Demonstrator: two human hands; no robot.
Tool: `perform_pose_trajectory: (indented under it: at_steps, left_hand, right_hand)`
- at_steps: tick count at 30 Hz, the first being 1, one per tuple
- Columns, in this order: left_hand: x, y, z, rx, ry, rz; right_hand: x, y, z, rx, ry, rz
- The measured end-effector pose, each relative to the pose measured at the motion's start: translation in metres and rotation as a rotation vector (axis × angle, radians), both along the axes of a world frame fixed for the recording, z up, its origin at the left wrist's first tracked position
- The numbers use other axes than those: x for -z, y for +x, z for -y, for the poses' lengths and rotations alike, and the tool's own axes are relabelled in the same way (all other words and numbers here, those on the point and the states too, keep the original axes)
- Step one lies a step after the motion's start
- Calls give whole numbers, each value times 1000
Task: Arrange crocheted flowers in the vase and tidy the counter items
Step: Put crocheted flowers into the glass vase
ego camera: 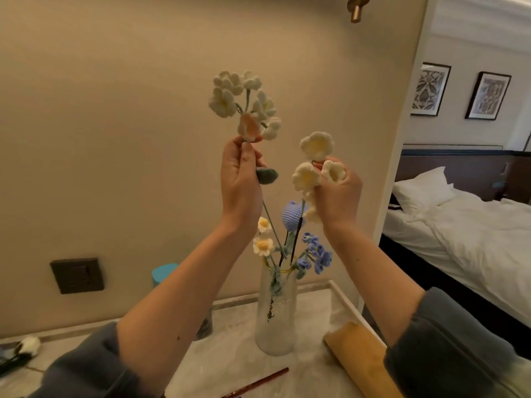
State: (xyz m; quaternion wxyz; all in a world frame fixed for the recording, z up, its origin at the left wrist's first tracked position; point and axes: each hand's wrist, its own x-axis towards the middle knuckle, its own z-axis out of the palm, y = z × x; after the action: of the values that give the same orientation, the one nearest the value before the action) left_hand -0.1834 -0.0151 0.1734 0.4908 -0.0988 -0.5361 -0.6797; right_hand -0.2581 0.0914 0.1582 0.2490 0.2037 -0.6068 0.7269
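Well above the vase (275, 317), two cream sprays held up side by side. Left hand (240, 179) curled round the stem of the bigger cream spray (244, 101), thumb and fingers closed just under a peach-tinted bloom, with a green leaf poking out beside the palm. Right hand (339, 193) pinching the smaller cream spray (316, 145) up among its blossoms, fingers curled round the yarn heads. Both stems trailing down toward the vase mouth, tips possibly inside it, impossible to tell. Probably very light, soft in the heads and springy in the stem, perhaps wire under the yarn wrap. Better gripped on the stem below the blooms than on the petals, to avoid squashing or tugging them out of shape. Little risk of breakage in the flowers themselves. More risk in the vase: tall, narrow, frosted glass, likely easy to tip under sideways leverage at the rim. Inside the vase: a lilac-blue bud (291, 214) at the top, white daisies (263, 245) toward the left, a blue blossom cluster (317, 252) toward the right, stems crossing at the gold-edged mouth. Left of the vase, half behind the forearm, a teal-capped container (163, 272), contents hidden. Right of the vase on the counter (235, 354), a brown paper roll (359, 360). Far left of the vase, one more white flower (28, 344) lying flat.
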Motion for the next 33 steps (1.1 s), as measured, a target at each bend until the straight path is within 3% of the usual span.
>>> perform_pose_trajectory:
  at_steps: [4, 12, 15, 18, 21, 26, 33]
  left_hand:
    - [7, -21, -12, -58, -18, 26]
    - [61, -48, -32, -249, -51, 293]
    - [77, -47, -33, -408, -272, 447]
    - [93, -44, -26, -662, -650, 617]
    - [106, -44, -18, -915, -941, 667]
    - [129, -48, -16, -1063, -1057, 812]
    - [142, -45, -12, -1234, -1206, 918]
  right_hand:
    - [-3, -21, -6, -106, 59, 22]
    - [26, -65, -7, -334, 276, 180]
    - [43, -79, -8, -465, 315, 282]
    - [58, -89, -14, -574, 304, 401]
    - [73, -97, -19, -599, 331, 475]
    - [92, -96, -25, -693, 325, 579]
    - [98, -91, -33, -771, 146, 594]
